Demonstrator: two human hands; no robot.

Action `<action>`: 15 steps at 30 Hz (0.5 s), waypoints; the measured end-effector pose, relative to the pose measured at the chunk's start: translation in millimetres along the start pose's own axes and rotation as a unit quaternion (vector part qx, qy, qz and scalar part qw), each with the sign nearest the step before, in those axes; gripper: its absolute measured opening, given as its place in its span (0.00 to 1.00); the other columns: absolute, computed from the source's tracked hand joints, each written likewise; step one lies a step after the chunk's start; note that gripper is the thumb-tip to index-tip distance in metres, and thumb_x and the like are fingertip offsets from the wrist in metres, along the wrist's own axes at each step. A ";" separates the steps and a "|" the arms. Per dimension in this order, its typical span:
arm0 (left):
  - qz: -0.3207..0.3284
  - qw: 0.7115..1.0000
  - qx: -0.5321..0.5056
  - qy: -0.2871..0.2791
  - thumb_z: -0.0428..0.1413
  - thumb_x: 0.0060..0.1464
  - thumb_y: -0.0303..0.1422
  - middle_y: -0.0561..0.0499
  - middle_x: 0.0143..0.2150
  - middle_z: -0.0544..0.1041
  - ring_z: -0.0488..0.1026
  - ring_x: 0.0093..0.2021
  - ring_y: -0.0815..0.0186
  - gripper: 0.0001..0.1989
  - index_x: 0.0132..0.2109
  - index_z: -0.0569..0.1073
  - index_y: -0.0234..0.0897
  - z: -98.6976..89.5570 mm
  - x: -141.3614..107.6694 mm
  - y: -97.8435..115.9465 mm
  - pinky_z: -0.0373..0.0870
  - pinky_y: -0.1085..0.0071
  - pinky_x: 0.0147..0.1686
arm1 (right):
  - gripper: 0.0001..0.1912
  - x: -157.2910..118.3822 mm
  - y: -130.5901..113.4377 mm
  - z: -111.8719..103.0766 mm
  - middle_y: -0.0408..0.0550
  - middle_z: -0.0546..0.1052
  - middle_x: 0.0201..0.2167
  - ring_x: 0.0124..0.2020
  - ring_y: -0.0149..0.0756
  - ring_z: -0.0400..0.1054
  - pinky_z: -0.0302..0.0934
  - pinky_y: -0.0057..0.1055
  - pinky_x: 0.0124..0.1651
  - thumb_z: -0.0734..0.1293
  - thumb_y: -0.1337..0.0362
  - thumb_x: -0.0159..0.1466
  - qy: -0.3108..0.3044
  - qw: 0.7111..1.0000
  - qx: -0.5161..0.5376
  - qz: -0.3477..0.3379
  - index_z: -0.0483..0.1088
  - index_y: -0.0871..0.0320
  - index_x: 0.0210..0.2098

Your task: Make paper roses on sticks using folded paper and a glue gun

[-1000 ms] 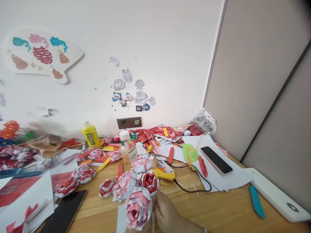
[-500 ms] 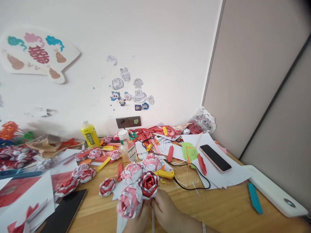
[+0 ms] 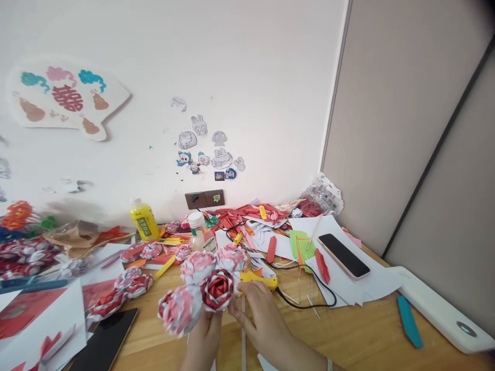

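My left hand [image 3: 204, 330] is closed below a bunch of paper roses, its grip partly hidden by the blooms. The bunch has pink-and-white roses [image 3: 181, 309] and a dark red rose [image 3: 217, 290] with white outer petals. Close to the bunch's right side is my right hand [image 3: 266, 314], thumb and forefinger apart, nothing visible between them. Its fingertips lie just in front of a yellow glue gun [image 3: 260, 280] with a black cord; whether they touch it or the rose petals I cannot tell. Between my hands runs a thin pale strip [image 3: 243, 335].
Behind the bunch stand a white-capped bottle [image 3: 196, 229] and a yellow bottle [image 3: 144, 220]. Paper scraps [image 3: 247, 214] pile along the wall. A phone [image 3: 343, 255] lies on white sheets at right, near a teal piece [image 3: 410, 320]. A dark flat device [image 3: 106, 340] and more paper roses [image 3: 133, 282] lie left.
The bunch has shifted left and tilted, together with my left hand. My right hand has left the stems and moved up toward the glue gun. The view has tipped slightly.
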State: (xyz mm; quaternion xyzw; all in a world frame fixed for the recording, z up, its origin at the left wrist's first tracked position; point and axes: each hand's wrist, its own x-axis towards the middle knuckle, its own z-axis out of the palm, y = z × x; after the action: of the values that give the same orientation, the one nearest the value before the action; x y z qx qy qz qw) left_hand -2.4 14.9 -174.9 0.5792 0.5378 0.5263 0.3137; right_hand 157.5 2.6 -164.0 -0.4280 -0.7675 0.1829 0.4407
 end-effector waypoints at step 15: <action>-0.155 0.938 -0.227 -0.213 0.51 0.42 0.62 0.63 0.14 0.53 0.53 0.14 0.73 0.28 0.23 0.57 0.42 38.8 -21.9 21.3 0.63 0.69 0.17 | 0.33 1.2 2.9 12.3 0.46 0.72 0.27 0.20 0.31 0.66 0.63 0.28 0.23 0.62 0.36 0.55 -0.084 0.869 0.433 0.223 0.68 0.59 0.44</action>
State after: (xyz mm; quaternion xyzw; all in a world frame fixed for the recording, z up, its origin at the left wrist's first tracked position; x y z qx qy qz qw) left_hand 43.5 -2.9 -170.7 0.5009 0.4078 0.4432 0.6215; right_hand 148.3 6.4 -171.9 -0.3368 -0.5295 0.6258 0.4633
